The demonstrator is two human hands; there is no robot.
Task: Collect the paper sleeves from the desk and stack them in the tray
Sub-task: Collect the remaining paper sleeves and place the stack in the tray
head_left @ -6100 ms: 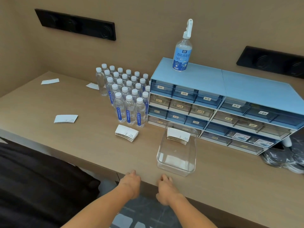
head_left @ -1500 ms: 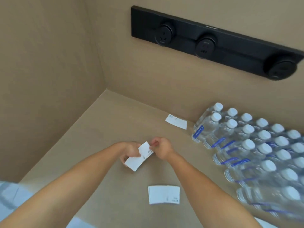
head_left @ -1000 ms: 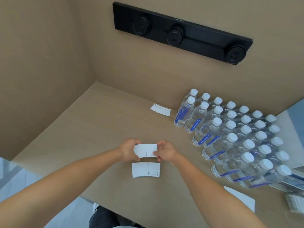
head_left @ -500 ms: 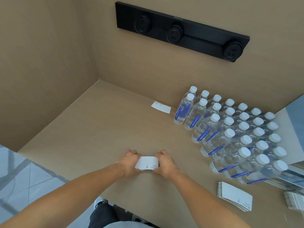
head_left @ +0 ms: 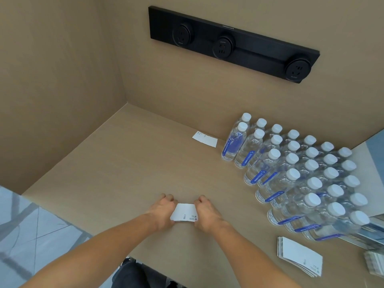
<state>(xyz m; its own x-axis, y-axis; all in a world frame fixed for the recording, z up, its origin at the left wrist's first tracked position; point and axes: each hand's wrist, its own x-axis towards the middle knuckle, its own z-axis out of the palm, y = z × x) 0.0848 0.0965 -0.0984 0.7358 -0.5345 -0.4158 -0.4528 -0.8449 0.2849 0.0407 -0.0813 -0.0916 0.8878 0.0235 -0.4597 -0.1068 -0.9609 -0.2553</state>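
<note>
A small stack of white paper sleeves rests on the desk near its front edge. My left hand grips its left end and my right hand grips its right end. A single sleeve lies flat at the back of the desk, left of the water bottles. A thicker pile of sleeves sits at the lower right. More sleeves show at the right edge. The tray is out of view.
Several rows of capped water bottles stand on the right half of the desk. A black socket strip is mounted on the back wall. A side wall closes the desk on the left. Floor tiles show beyond the front edge.
Both hands lowered the held sleeve onto the sleeves lying on the desk and closed around the combined stack. The view shifted slightly.
</note>
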